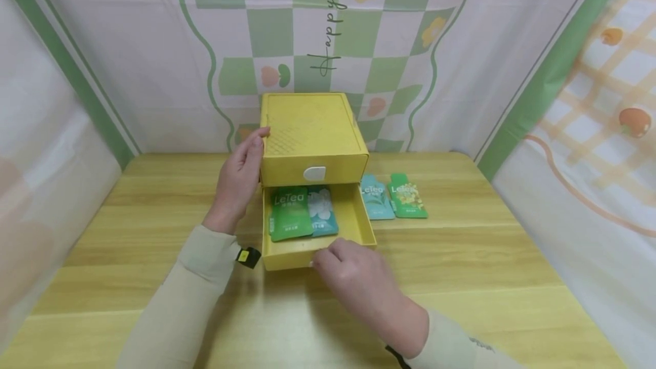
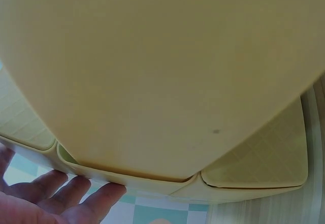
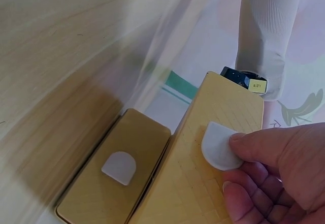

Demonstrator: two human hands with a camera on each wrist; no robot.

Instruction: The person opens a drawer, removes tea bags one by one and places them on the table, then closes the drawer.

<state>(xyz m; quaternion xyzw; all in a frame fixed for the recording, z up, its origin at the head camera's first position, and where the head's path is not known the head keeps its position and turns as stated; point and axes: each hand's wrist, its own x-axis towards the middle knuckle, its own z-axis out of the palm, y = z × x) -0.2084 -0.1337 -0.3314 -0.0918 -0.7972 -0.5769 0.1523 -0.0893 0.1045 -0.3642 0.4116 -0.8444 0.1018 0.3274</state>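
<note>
A yellow drawer box (image 1: 312, 124) stands on the table with its middle drawer (image 1: 353, 226) pulled out. Inside that drawer lie a green LeTea packet (image 1: 290, 214) and a blue one (image 1: 322, 209) with a white flower. My left hand (image 1: 238, 178) rests along the box's left side, its fingers (image 2: 104, 198) extended against the wall. With thumb and fingers, my right hand (image 3: 279, 170) pinches the white drawer handle (image 3: 218, 145) on the open drawer's front. White handles also show on the top drawer (image 1: 287, 171) and the bottom drawer (image 3: 111, 188), both pushed in.
Right of the box, a light blue packet (image 1: 377, 198) and a green packet (image 1: 408, 197) with yellow flowers lie on the wooden table (image 1: 461, 255). A checked curtain (image 1: 312, 33) hangs close behind the box, with more cloth on both sides.
</note>
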